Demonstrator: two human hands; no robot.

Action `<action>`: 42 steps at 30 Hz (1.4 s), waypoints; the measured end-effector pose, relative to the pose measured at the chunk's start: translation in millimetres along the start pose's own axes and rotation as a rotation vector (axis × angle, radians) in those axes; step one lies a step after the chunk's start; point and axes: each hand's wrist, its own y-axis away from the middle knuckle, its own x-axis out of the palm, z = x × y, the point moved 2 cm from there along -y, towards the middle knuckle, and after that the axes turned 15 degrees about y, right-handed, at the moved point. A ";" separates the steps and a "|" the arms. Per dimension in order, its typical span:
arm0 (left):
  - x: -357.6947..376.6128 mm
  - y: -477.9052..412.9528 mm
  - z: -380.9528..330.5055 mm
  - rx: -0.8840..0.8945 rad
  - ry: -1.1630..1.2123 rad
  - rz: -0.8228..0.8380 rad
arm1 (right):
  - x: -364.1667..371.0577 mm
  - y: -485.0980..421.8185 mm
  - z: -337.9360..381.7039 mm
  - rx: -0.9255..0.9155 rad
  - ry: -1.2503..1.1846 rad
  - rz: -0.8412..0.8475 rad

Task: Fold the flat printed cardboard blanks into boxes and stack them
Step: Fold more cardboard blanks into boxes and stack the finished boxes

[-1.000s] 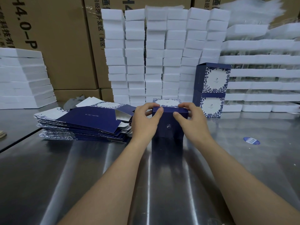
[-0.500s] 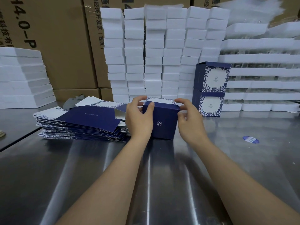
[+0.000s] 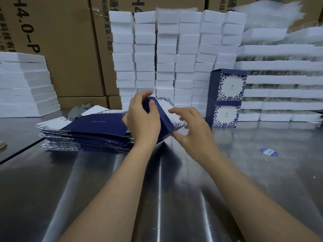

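The box (image 3: 163, 122) no longer stands square on the worktop (image 3: 174, 198) as it did a second ago. It is now tipped up on a slant, its white printed face turned up and to the right, with at most its low near corner touching the steel. The top looks closed, so I judge the folding of this one done and the box ready to go to the two finished boxes (image 3: 227, 96) stacked at the far right. The pile of flat blanks (image 3: 87, 131) lies just to its left.

The left hand (image 3: 141, 119) grasps the box from the left, thumb on the navy face and fingers curled over the far edge. The right hand (image 3: 192, 131) is released and blurred, fingers spread, thumb at the box's low near corner, steadying rather than gripping. Both forearms reach forward over the worktop.
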 end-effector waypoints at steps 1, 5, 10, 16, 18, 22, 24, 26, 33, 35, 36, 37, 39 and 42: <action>0.6 0.1 -0.8 0.007 0.035 0.029 | -0.2 1.5 3.9 -0.041 0.038 0.003; 9.1 3.5 -4.4 -0.028 0.146 0.262 | 0.7 3.6 16.8 -0.161 0.068 -0.016; 22.8 19.6 -9.9 -0.018 0.114 0.532 | -0.8 5.8 13.5 -0.049 0.046 -0.046; 26.5 41.4 0.7 0.296 -0.253 0.546 | 4.9 8.6 -15.7 0.310 0.102 -0.158; 27.7 46.5 12.3 0.336 -0.338 0.492 | 7.4 16.2 -31.0 0.391 0.081 -0.109; 27.1 51.2 35.9 0.233 -0.310 0.485 | 8.5 26.5 -44.4 0.506 -0.052 0.026; 28.6 54.4 43.7 0.147 -0.263 0.583 | 11.6 27.3 -48.0 0.508 -0.046 0.059; 29.9 57.4 47.4 0.081 -0.254 0.666 | 13.3 28.0 -51.9 0.505 -0.016 0.090; 34.7 66.6 54.3 0.016 -0.169 0.761 | 12.1 28.9 -58.2 0.581 0.035 0.089; 36.5 69.6 53.6 -0.009 -0.133 0.777 | 10.8 30.9 -62.0 0.597 0.049 0.071; 37.6 72.1 53.2 -0.005 -0.118 0.799 | 9.4 31.6 -64.5 0.602 0.055 0.059; 38.6 75.1 52.7 0.011 -0.112 0.830 | 7.6 31.8 -67.0 0.612 0.061 0.047; 39.7 80.7 51.6 0.045 -0.116 0.882 | 4.3 32.0 -70.7 0.645 0.065 0.030; 39.3 80.8 52.8 0.069 -0.103 0.826 | 3.4 33.0 -71.4 0.683 0.060 0.013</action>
